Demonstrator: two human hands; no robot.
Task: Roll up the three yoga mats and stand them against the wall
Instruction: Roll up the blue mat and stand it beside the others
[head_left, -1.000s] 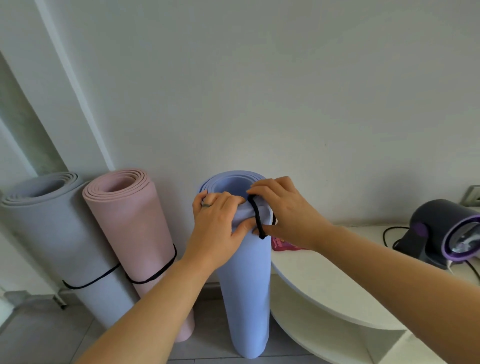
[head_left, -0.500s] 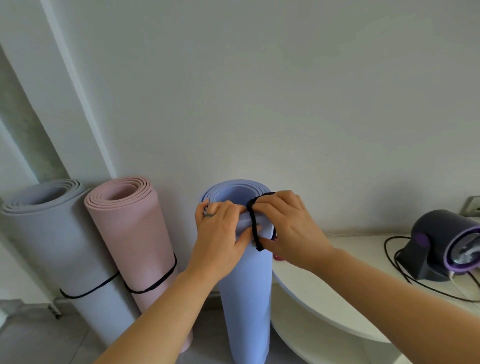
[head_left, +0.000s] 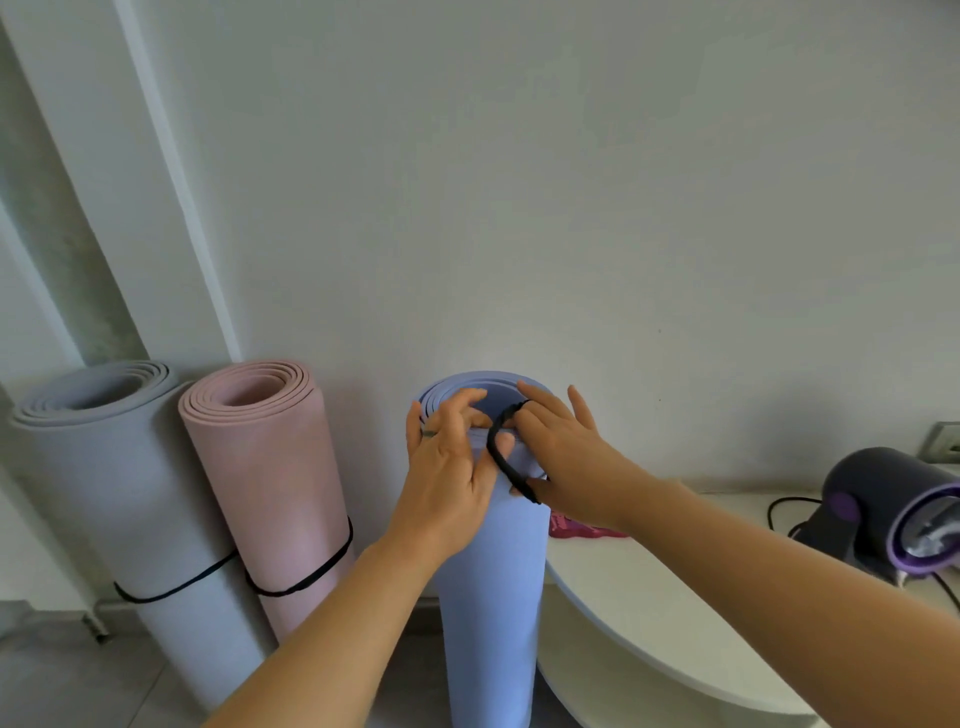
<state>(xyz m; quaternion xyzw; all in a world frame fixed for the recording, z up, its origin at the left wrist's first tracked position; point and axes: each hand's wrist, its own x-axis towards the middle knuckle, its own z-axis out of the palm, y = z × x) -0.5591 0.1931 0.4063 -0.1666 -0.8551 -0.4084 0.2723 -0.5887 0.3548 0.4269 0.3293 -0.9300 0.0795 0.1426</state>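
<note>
Strapping step: the blue mat (head_left: 488, 597) stands at six o'clock, left hand (head_left: 447, 467) gripping its rim, right hand (head_left: 566, 457) stretching the black band (head_left: 496, 457) on hooked fingers. Next, probably, slide it down.

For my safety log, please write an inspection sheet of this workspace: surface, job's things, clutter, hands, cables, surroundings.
Surface: grey floor; white round table at right.
Job's things: grey mat and pink mat, both strapped, lean on the wall; blue mat upright, black band at its top end.
Clutter: pink-red item on the table.
Hands: left hand grips blue mat's top; right hand stretches the band.
Cables: black cable by the purple device.
Surroundings: white wall; wall socket.
</note>
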